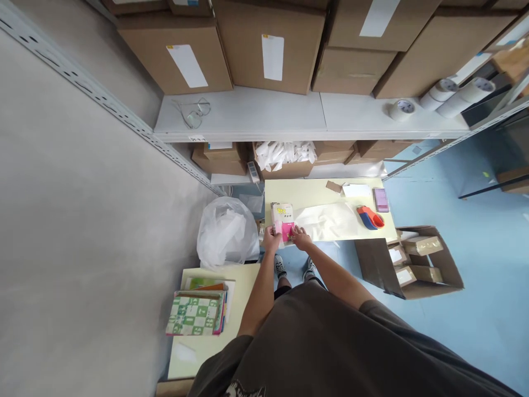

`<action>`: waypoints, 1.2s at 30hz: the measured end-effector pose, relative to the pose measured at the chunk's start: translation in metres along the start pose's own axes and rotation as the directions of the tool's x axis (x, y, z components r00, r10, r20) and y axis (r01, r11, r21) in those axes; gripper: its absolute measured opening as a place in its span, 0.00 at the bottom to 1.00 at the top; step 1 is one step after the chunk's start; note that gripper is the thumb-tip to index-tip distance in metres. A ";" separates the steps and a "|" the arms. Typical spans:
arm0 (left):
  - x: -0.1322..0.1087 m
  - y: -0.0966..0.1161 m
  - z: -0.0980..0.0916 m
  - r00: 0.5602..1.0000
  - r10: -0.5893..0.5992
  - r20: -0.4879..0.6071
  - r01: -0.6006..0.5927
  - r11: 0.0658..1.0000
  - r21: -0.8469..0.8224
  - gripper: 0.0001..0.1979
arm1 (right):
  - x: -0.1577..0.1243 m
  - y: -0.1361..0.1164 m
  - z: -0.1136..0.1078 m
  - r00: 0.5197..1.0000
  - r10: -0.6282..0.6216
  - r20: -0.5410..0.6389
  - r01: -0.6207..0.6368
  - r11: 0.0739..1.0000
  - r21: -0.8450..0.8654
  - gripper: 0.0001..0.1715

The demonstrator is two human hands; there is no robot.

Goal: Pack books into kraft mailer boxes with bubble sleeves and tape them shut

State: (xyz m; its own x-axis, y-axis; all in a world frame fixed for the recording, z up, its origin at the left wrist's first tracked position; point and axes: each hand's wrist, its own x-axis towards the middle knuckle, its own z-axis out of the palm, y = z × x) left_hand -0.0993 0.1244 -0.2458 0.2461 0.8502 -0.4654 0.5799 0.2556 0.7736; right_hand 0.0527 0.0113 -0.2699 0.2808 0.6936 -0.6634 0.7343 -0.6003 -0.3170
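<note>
A small pink and white book lies at the left end of the pale yellow table. My left hand grips its lower left corner. Fingers of my right hand rest spread on the book's lower right part. Beside the book, a white plastic sheet stretches across the table. Farther right are a red and blue tape dispenser and a purple pack. White paper and a brown card piece lie near the back edge.
Shelves with cardboard boxes, glasses and tape rolls rise beyond the table. A white plastic bag stands left. An open carton with small boxes sits right. Books lie on a lower-left table.
</note>
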 end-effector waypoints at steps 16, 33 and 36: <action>-0.040 0.076 0.080 0.989 0.129 -0.069 -0.097 0.929 0.357 0.26 | -0.008 0.038 -0.051 0.926 0.203 -0.318 0.207 0.431 0.878 0.24; -0.029 0.060 0.102 0.986 0.134 0.096 -0.145 0.981 0.126 0.21 | 0.005 0.100 -0.070 0.885 0.438 -0.158 -0.034 0.399 0.916 0.20; -0.025 0.049 0.113 0.994 0.039 0.098 -0.062 0.968 0.244 0.27 | 0.007 0.115 -0.069 0.881 0.449 -0.147 -0.073 0.438 0.896 0.20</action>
State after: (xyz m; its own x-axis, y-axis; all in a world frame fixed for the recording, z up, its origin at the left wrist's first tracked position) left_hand 0.0108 0.0636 -0.2444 0.3431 0.8103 -0.4750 0.7357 0.0826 0.6723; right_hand 0.1816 -0.0259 -0.2645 0.6682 0.4005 -0.6269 -0.2523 -0.6707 -0.6974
